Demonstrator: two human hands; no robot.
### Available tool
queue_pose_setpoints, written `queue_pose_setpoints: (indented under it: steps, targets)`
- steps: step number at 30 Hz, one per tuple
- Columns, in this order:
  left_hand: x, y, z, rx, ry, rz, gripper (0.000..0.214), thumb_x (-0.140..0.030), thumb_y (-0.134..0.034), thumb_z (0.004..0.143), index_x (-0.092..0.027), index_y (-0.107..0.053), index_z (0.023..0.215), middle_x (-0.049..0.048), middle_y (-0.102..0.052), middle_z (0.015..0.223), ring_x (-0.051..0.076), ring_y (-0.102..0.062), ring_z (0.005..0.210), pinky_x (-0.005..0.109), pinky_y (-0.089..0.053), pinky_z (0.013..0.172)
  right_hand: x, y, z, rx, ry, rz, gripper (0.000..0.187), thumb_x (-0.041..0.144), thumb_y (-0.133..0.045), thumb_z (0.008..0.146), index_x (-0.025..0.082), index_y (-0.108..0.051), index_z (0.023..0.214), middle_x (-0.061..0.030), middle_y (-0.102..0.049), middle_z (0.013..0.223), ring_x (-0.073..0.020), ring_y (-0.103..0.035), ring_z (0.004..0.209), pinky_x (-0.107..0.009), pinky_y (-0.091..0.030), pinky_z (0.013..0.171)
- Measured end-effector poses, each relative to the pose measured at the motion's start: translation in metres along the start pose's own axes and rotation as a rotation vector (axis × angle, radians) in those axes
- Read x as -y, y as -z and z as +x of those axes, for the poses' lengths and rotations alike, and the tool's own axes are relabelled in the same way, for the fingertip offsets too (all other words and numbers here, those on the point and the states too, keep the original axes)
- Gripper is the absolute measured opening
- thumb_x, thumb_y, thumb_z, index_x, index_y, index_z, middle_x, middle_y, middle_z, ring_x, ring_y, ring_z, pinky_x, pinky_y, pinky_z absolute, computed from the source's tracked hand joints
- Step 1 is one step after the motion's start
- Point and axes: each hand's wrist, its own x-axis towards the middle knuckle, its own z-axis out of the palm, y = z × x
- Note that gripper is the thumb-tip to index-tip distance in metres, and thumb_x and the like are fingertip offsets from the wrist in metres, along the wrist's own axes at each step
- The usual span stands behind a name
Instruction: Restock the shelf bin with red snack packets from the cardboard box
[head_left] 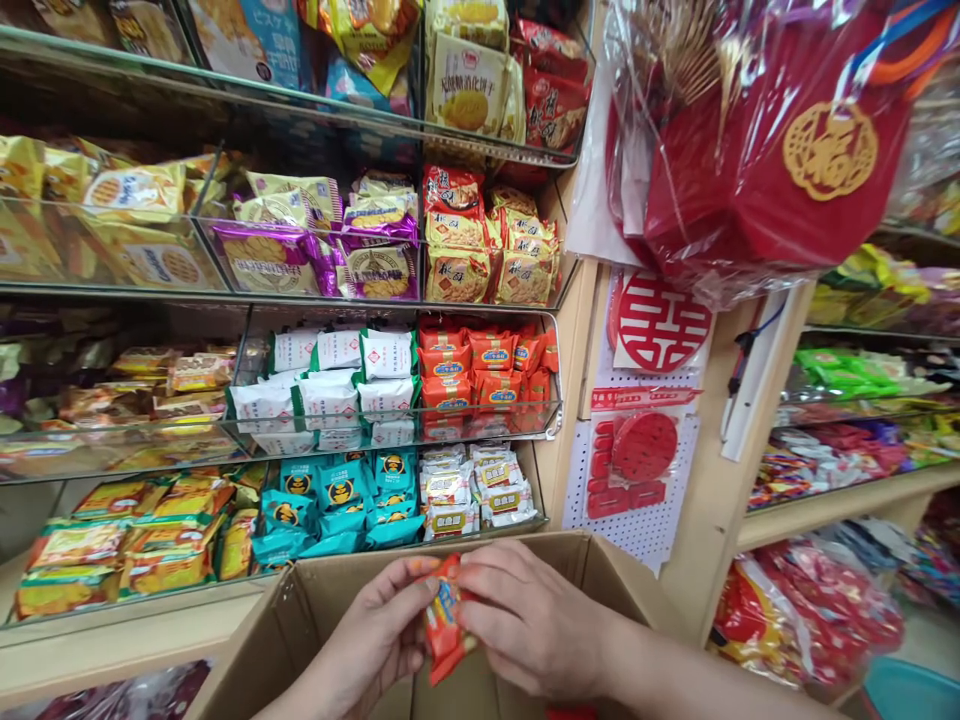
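Between my two hands is a small orange-red snack packet (445,622) with blue and yellow print, held over an open cardboard box (330,590). My left hand (386,630) pinches its left side between thumb and fingers. From the right, my right hand (532,615) grips the same packet, its fingers closed over the edge. A bit of red (571,713) shows low in the box. Just beyond the box, orange-red packets (491,350) of similar colour are stacked in a shelf compartment, beside white-and-green packets (330,400).
Glass-fronted shelves (300,290) carry teal packets (337,500), white packets (476,490) and yellow-orange packets (135,540). A plastic-wrapped red bag (817,170) hangs at upper right. Red paper decorations (637,460) hang on a pegboard. More shelved goods (847,380) stand at right.
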Motion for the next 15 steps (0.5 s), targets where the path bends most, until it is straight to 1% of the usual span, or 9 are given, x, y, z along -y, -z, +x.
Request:
queue_pose_setpoints:
  steps: [2, 3, 5, 7, 8, 13, 15]
  targets:
    - [0.002, 0.004, 0.003, -0.063, -0.050, -0.027, 0.029, -0.028, -0.072, 0.066, -0.019, -0.050, 0.083, -0.0015, -0.064, 0.068, 0.008, -0.057, 0.054, 0.019, -0.043, 0.053, 0.001, -0.001, -0.002, -0.017, -0.008, -0.026, 0.031, 0.029, -0.051, 0.079, 0.012, -0.052, 0.106, -0.0086, -0.056, 0.107, -0.0208, -0.042, 0.106, -0.036, -0.038, 0.086]
    - [0.002, 0.006, 0.004, -0.081, -0.066, -0.045, 0.030, -0.026, -0.072, 0.066, -0.019, -0.049, 0.082, -0.0021, -0.065, 0.069, 0.009, -0.059, 0.057, 0.020, -0.045, 0.057, 0.002, -0.003, -0.002, -0.034, 0.000, -0.054, 0.033, 0.032, -0.052, 0.079, 0.013, -0.052, 0.107, -0.0078, -0.056, 0.106, -0.0207, -0.043, 0.104, -0.036, -0.039, 0.083]
    - [0.001, 0.008, 0.004, -0.095, -0.082, -0.081, 0.029, -0.021, -0.073, 0.065, -0.020, -0.047, 0.078, -0.0032, -0.064, 0.072, 0.009, -0.061, 0.064, 0.023, -0.048, 0.065, 0.002, -0.005, -0.001, -0.060, 0.023, -0.124, 0.027, 0.028, -0.051, 0.081, 0.014, -0.054, 0.104, -0.0051, -0.059, 0.099, -0.0181, -0.047, 0.095, -0.032, -0.039, 0.076]
    - [-0.001, 0.007, 0.002, -0.081, -0.084, -0.096, 0.026, -0.018, -0.073, 0.066, -0.019, -0.048, 0.073, -0.0036, -0.064, 0.073, 0.009, -0.061, 0.068, 0.024, -0.049, 0.070, 0.002, -0.007, 0.002, -0.091, 0.043, -0.193, 0.018, 0.018, -0.049, 0.082, 0.013, -0.057, 0.098, -0.0034, -0.061, 0.090, -0.0157, -0.050, 0.086, -0.029, -0.038, 0.068]
    - [-0.002, 0.005, 0.001, -0.073, -0.081, -0.089, 0.024, -0.017, -0.072, 0.066, -0.018, -0.049, 0.072, -0.0032, -0.065, 0.073, 0.009, -0.062, 0.070, 0.024, -0.049, 0.071, 0.002, -0.007, 0.003, -0.104, 0.052, -0.223, 0.018, 0.014, -0.047, 0.082, 0.012, -0.058, 0.096, -0.0038, -0.061, 0.088, -0.0155, -0.051, 0.083, -0.029, -0.038, 0.066]
    - [-0.005, -0.005, -0.003, -0.025, -0.073, -0.040, 0.024, -0.020, -0.073, 0.065, -0.017, -0.052, 0.074, 0.0015, -0.068, 0.082, 0.014, -0.065, 0.075, 0.025, -0.049, 0.071, -0.001, -0.003, 0.008, -0.088, 0.034, -0.328, 0.025, 0.013, -0.040, 0.083, 0.006, -0.057, 0.100, -0.0113, -0.061, 0.091, -0.0206, -0.053, 0.081, -0.033, -0.040, 0.062]
    - [-0.005, -0.005, -0.004, 0.000, -0.079, -0.046, 0.025, -0.023, -0.073, 0.066, -0.018, -0.050, 0.072, 0.0013, -0.067, 0.079, 0.015, -0.065, 0.072, 0.025, -0.048, 0.067, -0.003, 0.000, 0.008, -0.100, 0.050, -0.338, 0.024, 0.013, -0.041, 0.082, 0.005, -0.057, 0.099, -0.0120, -0.062, 0.091, -0.0206, -0.053, 0.079, -0.033, -0.041, 0.061]
